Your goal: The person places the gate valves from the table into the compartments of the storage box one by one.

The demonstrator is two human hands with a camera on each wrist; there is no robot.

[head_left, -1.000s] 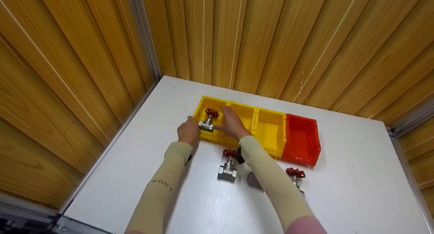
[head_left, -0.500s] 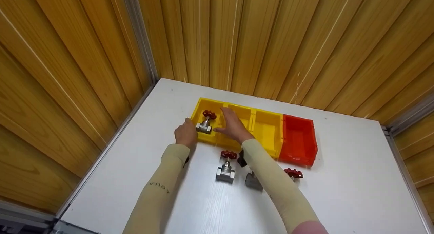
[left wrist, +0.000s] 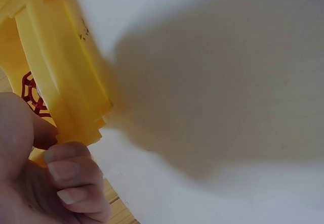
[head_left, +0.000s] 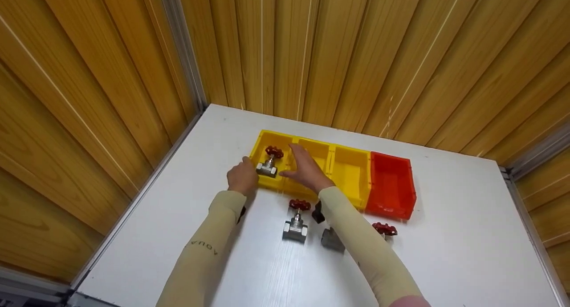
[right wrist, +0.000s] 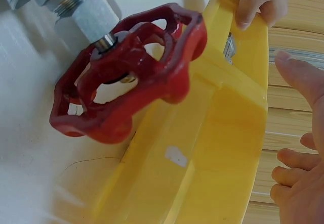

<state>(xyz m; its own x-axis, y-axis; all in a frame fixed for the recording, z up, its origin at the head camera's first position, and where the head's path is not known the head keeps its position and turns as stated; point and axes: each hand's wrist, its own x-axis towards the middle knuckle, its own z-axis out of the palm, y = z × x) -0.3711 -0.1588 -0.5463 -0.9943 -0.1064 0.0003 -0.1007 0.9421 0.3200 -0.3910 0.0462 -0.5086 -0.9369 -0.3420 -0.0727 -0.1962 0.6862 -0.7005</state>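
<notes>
A metal valve with a red handwheel (head_left: 267,168) stands in the leftmost yellow bin (head_left: 270,183). My left hand (head_left: 242,178) grips that bin's left front corner; the left wrist view shows its thumb and curled fingers (left wrist: 76,181) at the yellow wall (left wrist: 76,67). My right hand (head_left: 307,169) hovers over the bins just right of the valve, thumb and fingers spread, holding nothing. A second valve (head_left: 295,229) stands on the table in front of the bins; its red handwheel (right wrist: 177,82) looms large in the right wrist view.
Two more yellow bins (head_left: 352,198) and a red bin (head_left: 389,211) continue the row rightward. A grey metal body (head_left: 331,239) and another red handwheel (head_left: 385,229) are partly hidden by my right forearm. Wood-patterned walls (head_left: 311,53) bound the white table (head_left: 454,236).
My right thumb has drawn back from the valve in the left bin, leaving a small gap. The left hand stays at the bin's corner. The head view has shifted slightly.
</notes>
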